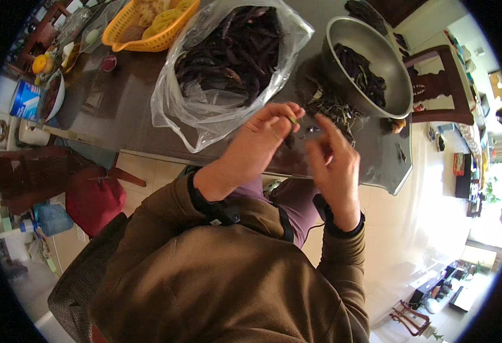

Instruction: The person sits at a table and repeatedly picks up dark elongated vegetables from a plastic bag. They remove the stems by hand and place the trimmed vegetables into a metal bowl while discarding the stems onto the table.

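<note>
Between its thumb and fingers my left hand (261, 139) pinches a small green bean pod piece (293, 120), over the table near the plastic bag. To its right is my right hand (336, 163), slightly blurred, its fingers apart and nothing visible in them. A clear plastic bag (169, 100) lies open beyond my left hand, full of dark purple bean pods (242, 51). A steel bowl (394, 70) at the right holds more dark pods (362, 77). Stringy trimmings (334, 105) lie in a pile between the bag and the bowl.
The dark table (126, 115) has its near edge just in front of me. A yellow plastic basket (161, 39) stands beyond the bag at the left. A blue can (25, 99) and a white bowl (58, 97) are at the far left. Wooden chairs stand at both sides.
</note>
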Demonstrator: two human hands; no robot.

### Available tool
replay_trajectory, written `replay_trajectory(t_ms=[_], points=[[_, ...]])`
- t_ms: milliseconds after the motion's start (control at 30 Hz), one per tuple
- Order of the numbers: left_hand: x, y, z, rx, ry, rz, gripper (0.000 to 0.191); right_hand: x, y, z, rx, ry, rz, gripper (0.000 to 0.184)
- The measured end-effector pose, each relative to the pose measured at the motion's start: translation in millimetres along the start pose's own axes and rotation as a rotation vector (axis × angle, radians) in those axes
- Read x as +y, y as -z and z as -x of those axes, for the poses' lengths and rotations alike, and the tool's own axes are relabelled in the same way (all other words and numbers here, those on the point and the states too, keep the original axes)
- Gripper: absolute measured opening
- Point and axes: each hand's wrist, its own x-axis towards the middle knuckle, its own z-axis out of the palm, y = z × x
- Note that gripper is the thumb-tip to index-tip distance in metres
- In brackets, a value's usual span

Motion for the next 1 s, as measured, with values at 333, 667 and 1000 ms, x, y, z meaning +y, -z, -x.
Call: replay_trajectory(t_ms=[333, 667, 1000], points=[[49, 27, 16, -0.034, -0.225, -0.455, 0.045, -17, 58, -73, 0.499, 0.299, 0.718, 0.021], [75, 63, 32, 0.493, -0.035, -0.037, 0.036, -38, -86, -119, -0.312, 0.388, 0.654, 0.023], [72, 70, 39, 0.457, 0.012, -0.068, 0.031, -37, -84, -128, -0.216, 0.237, 0.597, 0.015]])
